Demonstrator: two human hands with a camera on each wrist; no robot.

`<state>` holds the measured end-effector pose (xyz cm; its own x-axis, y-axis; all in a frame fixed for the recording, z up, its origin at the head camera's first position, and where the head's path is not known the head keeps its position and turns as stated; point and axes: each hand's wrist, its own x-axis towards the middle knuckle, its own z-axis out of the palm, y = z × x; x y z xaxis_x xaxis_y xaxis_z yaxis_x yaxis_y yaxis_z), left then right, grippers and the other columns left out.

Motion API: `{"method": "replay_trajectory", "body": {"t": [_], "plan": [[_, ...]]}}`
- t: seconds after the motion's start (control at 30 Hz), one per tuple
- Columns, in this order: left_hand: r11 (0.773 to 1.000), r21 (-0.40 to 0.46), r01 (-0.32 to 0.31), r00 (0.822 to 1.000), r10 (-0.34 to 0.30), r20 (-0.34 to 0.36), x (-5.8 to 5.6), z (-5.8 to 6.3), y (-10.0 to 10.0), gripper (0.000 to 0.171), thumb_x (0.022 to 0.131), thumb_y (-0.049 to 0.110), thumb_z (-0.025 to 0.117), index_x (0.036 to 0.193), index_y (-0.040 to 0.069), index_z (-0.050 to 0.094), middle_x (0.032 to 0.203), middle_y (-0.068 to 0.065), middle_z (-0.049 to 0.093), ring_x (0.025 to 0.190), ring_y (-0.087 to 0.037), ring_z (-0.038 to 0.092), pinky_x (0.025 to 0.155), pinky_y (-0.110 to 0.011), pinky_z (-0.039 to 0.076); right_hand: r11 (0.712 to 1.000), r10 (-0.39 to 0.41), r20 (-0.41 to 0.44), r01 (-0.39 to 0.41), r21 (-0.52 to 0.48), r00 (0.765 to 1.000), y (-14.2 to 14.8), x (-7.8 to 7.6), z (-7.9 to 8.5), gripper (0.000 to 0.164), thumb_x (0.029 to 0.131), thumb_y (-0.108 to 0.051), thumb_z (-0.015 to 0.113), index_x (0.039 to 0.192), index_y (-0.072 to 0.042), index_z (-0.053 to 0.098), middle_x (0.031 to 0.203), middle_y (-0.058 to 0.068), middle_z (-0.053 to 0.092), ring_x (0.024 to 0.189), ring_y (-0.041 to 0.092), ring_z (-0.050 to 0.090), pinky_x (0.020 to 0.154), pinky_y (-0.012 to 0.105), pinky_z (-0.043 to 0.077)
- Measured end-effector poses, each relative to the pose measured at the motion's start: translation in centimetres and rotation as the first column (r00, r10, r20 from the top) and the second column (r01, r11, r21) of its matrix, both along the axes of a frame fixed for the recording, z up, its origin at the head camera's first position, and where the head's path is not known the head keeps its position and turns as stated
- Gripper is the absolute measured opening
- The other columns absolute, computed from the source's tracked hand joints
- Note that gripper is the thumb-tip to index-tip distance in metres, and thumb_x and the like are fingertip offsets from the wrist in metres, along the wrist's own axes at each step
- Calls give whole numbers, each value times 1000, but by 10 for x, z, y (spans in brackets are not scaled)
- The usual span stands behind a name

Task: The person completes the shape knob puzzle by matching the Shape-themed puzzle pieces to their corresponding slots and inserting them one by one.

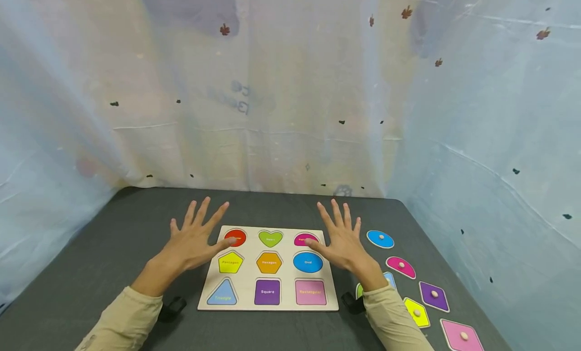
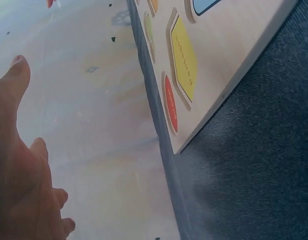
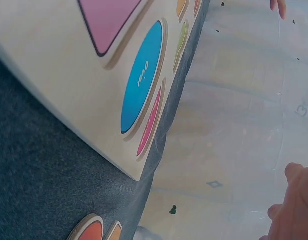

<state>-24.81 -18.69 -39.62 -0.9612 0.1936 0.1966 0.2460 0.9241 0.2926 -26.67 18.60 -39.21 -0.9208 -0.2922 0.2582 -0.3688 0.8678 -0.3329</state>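
Both hands hover spread over a pale wooden shape puzzle board [image 1: 287, 271], holding nothing. The left hand [image 1: 192, 244] is above the board's left side, its thumb overlapping the red recess [image 1: 233, 235] in the head view. Over the far right corner, the thumb of the right hand [image 1: 343, 244] overlaps the pink half-round recess [image 1: 303, 236]. All visible recesses hold no knobbed pieces and show printed names, such as the yellow pentagon [image 2: 183, 60] in the left wrist view and the blue oval [image 3: 141, 80] in the right wrist view.
Loose knobbed pieces lie right of the board: blue oval [image 1: 374, 239], pink half-round [image 1: 399, 261], purple square [image 1: 428, 294], yellow pentagon [image 1: 415, 320], pink rectangle [image 1: 460, 344]. The right arm partly hides a green piece [image 1: 359, 290] and a light blue piece [image 1: 389, 279]. Curtains [image 1: 290, 154] surround the dark table.
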Motion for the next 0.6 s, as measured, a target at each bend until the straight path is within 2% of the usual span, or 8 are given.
{"method": "replay_trajectory", "body": {"t": [0.17,0.37,0.6], "plan": [[1000,-1,7,999,-7,41,-1,0,-3,96,89,74,53,164,33,9,170,-22,3,153,-55,2,107,-86,5,1000,8,33,-8,8,999,1,-3,0,98,86,-68,58,164,-29,12,172,13,0,157,46,-9,116,76,-9],[1000,-25,8,996,-6,86,-2,0,-9,100,85,76,57,163,33,11,168,-25,8,151,-58,9,106,-86,12,1000,25,82,-25,-8,996,4,-6,-4,97,87,-64,61,164,-26,15,171,17,7,157,47,-3,118,75,2],[999,-15,42,992,-40,118,-3,-1,-19,102,84,72,63,163,29,17,166,-27,15,149,-58,16,106,-83,21,999,32,147,-36,23,989,8,-12,-6,97,88,-65,59,164,-27,12,171,16,7,157,46,0,118,75,9]]}}
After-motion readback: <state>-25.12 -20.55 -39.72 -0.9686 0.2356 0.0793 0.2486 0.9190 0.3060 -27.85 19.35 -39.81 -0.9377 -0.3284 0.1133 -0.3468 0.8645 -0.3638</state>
